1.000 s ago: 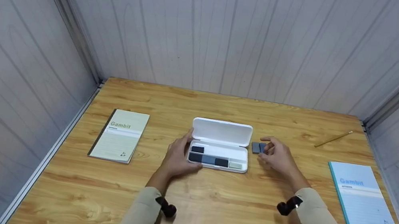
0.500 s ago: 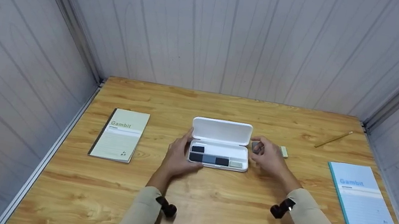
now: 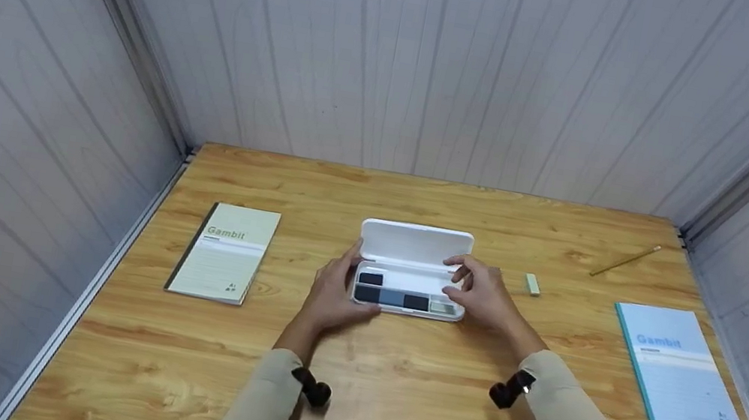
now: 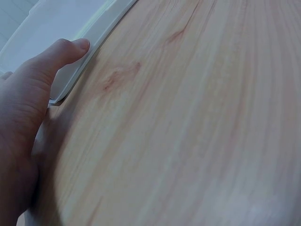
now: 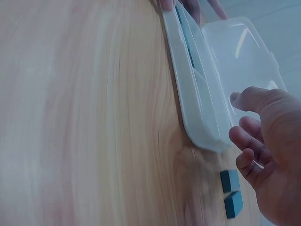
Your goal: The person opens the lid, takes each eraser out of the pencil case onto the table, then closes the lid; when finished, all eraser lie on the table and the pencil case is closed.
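While pressing the thumb of the left hand against the near left corner of the white case, rests that hand on the wooden table alongside the case's left end, fingers relaxed, clasping nothing. Hangs the right hand over the right end of the case, fingers loosely curled, thumb and forefinger above the back of the tray; shows nothing between them in the right wrist view. Leaves two grey-blue blocks flat on the table just beside the case's right end, one touching the other, near the curled fingers but apart from them; hides both under the hand in the head view. Has the case at the middle of the table, lid swung open to the far side, tray toward the body. Holds in the tray a row of small blocks along the near edge, black, grey-blue, black and pale, with one more black block behind the left end. Farther right, sets a pale block alone on the wood, then a pencil slanting near the far right corner, then a blue notebook by the right wall. Well to the left of the case, lays a cream notebook.
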{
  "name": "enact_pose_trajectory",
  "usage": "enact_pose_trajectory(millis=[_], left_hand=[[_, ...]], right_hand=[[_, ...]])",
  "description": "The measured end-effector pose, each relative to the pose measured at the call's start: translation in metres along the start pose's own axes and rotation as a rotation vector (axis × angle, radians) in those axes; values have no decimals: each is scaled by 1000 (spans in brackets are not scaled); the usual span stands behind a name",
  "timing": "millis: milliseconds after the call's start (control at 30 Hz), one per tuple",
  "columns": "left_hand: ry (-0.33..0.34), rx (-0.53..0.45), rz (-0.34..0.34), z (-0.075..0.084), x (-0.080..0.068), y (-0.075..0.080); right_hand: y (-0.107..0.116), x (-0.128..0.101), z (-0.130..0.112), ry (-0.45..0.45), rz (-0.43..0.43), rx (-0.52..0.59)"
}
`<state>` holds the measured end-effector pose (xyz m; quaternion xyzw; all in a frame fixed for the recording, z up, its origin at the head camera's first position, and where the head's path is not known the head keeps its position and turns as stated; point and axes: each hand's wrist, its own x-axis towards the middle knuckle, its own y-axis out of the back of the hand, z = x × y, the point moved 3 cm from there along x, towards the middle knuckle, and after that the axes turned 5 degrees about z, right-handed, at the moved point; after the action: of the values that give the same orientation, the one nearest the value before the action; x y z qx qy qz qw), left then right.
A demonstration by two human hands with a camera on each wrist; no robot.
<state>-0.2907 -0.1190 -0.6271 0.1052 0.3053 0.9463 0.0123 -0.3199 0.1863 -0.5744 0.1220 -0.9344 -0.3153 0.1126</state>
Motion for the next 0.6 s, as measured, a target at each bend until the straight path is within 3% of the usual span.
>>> enact_pose_trajectory(millis=[367, 600], left_hand=[[11, -33, -1, -1, 0, -1], [-17, -33, 11, -1, 1, 0]], right_hand=[[-31, 8, -22, 2, -88, 16], [-47, 14, -33, 86, -94, 15]])
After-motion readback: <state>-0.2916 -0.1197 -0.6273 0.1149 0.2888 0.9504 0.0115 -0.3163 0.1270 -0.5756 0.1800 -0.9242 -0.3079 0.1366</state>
